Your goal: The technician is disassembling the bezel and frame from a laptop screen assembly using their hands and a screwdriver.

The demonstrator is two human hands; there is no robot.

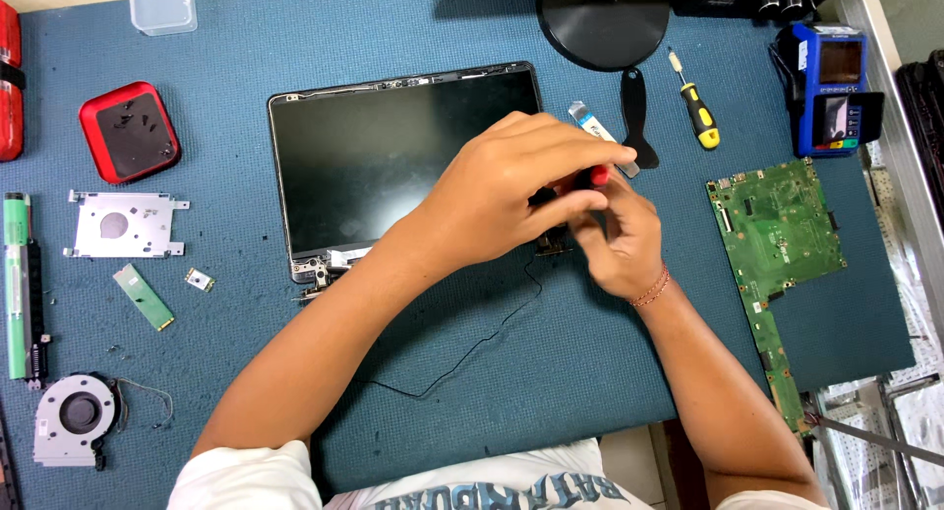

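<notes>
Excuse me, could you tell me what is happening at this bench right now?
A person has both hands at the lower right corner of a black laptop screen panel lying flat on a blue mat. The left hand grips a red-handled tool from above, and the right hand steadies it from below. A green circuit board, a yellow-handled screwdriver and a grey cooling fan lie around.

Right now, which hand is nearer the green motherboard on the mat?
Right. The right hand is just to the left of the green motherboard, with bare mat between them. The left hand is farther left, over the laptop screen panel.
</notes>
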